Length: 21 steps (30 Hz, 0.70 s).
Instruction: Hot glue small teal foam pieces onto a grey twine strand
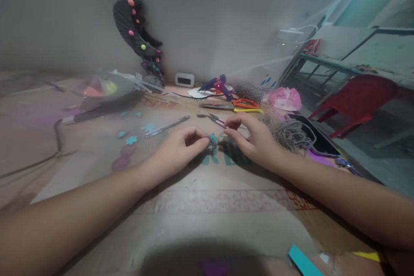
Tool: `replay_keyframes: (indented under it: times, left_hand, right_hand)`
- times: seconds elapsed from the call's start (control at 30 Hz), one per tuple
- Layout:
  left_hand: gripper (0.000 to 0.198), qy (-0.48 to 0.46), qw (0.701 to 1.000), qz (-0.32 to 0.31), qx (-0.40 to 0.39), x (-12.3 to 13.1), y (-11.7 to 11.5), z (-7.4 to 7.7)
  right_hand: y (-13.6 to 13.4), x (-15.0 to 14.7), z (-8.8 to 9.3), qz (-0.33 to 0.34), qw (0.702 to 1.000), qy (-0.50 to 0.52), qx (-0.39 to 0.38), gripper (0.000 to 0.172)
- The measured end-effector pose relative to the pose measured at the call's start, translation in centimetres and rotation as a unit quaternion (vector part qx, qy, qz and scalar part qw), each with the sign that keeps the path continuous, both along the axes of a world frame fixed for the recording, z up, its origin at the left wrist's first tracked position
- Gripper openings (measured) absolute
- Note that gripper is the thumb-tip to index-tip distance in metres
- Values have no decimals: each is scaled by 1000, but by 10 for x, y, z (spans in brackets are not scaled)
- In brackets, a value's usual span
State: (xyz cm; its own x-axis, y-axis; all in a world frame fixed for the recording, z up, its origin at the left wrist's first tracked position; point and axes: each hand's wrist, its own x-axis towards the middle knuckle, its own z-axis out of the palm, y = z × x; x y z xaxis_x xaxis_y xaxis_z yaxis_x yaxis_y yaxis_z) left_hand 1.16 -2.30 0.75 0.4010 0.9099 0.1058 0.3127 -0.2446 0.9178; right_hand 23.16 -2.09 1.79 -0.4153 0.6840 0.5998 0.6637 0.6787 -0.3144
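My left hand (181, 148) is closed in a pinch at the middle of the worktop, with thumb and forefinger together at the edge of a small teal paper flower (213, 139). To the right of the flower, my right hand (250, 136) also pinches, its fingertips on what looks like a thin grey strand; the strand is too fine to make out well. Grey yarn (293, 134) lies in a loose heap beside my right wrist. Another teal flower (131, 140) lies flat to the left, near a clear pen (167, 127).
Behind my hands are orange-handled scissors (246, 103), a blue glue gun (220, 86), a white digital clock (184, 79) and a pink crumpled piece (285, 98). A dark yarn-wrapped crescent (129, 26) hangs on the wall. A phone-like dark slab (313, 136) lies right; a teal strip (304, 261) lies in front.
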Motion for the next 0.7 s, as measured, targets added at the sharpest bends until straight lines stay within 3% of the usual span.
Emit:
replay_keyframes:
  times: [0.07,0.17,0.33,0.57,0.7]
  left_hand:
    - [20,-1,1000,-2,0,0,0,-1]
    - [21,-6,1000,-2,0,0,0,-1]
    - [22,-8,1000,-2,-5,0,1,-2]
    - [23,-11,1000,-1,-6,-1,2,-4]
    - [23,-13,1000,-3,-4,-1,2,-4]
  right_hand:
    - [10,7,-2,-27,998,-58,23,17]
    - [22,13,-6,-50,989,-138,-4,28]
    - [28,14,-12,-58,977,-203,-32,19]
    - [36,20,-20,-83,982,-168,-26,40]
    - [35,23,-15,-101,993,-15,-51,50]
